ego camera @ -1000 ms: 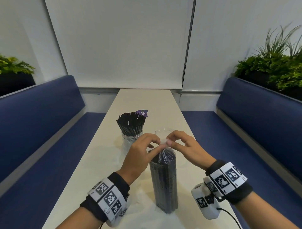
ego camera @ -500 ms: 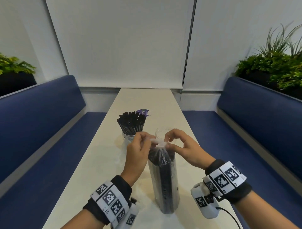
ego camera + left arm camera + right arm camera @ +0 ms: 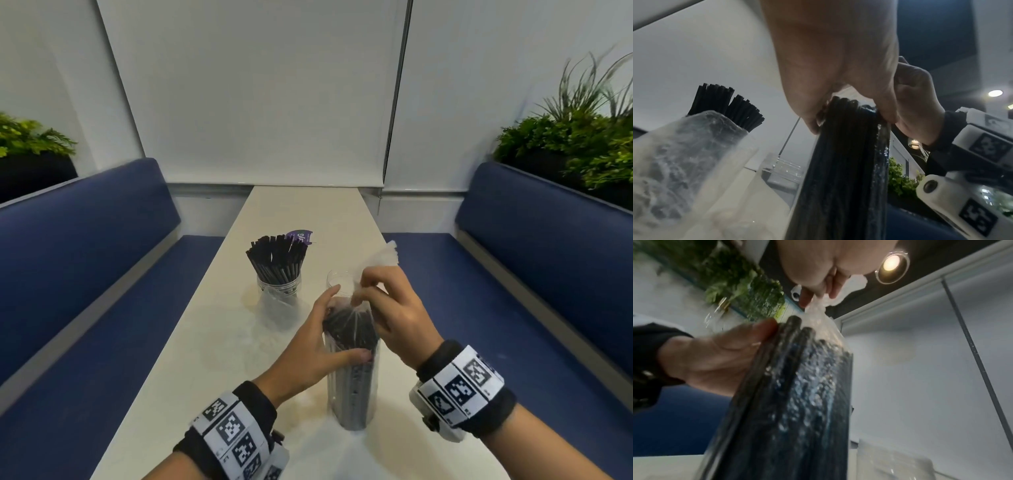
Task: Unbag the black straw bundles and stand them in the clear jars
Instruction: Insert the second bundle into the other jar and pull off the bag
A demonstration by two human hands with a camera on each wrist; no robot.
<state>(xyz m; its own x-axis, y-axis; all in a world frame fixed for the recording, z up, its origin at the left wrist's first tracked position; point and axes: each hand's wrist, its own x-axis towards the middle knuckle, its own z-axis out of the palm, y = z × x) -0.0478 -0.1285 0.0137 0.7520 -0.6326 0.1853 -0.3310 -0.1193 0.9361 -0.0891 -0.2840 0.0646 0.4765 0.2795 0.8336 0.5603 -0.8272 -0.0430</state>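
A bagged black straw bundle (image 3: 352, 383) stands upright on the white table (image 3: 212, 342). My left hand (image 3: 325, 329) grips its upper part, thumb across the front. My right hand (image 3: 364, 291) pinches the bag's gathered top (image 3: 383, 255), which sticks up and to the right. In the right wrist view the fingertips (image 3: 818, 288) hold the bunched plastic above the bundle (image 3: 797, 394). Right behind the bundle stands an empty clear jar (image 3: 337, 275). Further left a second clear jar (image 3: 279, 286) holds unbagged black straws (image 3: 275, 255).
An empty crumpled plastic bag (image 3: 281, 311) lies against the filled jar, with a purple label (image 3: 300, 236) behind the straws. Blue benches (image 3: 85, 274) run along both sides of the narrow table. Planters (image 3: 582, 150) stand behind the backrests.
My left hand has let go of the bag's top and slid down to grip the bundle. My right hand has pulled the plastic top up and to the right.
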